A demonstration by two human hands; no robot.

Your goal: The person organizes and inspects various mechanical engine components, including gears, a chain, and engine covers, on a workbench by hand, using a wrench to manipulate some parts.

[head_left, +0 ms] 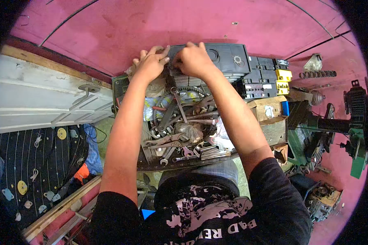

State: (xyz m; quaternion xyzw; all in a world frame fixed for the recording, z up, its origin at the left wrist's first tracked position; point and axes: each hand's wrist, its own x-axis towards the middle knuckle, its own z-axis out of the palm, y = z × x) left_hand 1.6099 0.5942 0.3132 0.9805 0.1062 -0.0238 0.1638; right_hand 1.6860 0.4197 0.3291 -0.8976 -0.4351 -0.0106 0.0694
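Closest to the lens is a black printed shirt point(200, 212), and from it both bare forearms run up the picture and cross over most of what I'd like to see. Beneath them sits a metal tool tray point(180, 165) crammed with wrenches point(167, 143), pliers, a toothed chain ring point(192, 90) and a knotted plastic bag point(191, 131); the arms hide both of its side edges. Just right of the tray stands a cardboard box point(270, 112), its contents not clear from here. Behind that is a black connector block point(259, 77) with yellow plugs point(283, 75). A green machine point(355, 134) stands further right, a white panel point(41, 98) lies to the left, and a dark cloth with planets point(32, 163) lies below the panel.

The left hand point(151, 63) has its fingers bent tight and hooked onto the left corner of a dark grey box point(229, 59) — clenched, not spread. The right hand point(194, 59) sits just beside it, almost touching, knuckles up and fingers curled down over the same end of the box. It grips there, though its fingertips are tucked out of sight.

The dark grey box lies at the far end of the tray on the pink floor point(122, 28), its ribbed near face toward me and its lid closed — I can't tell what is inside.
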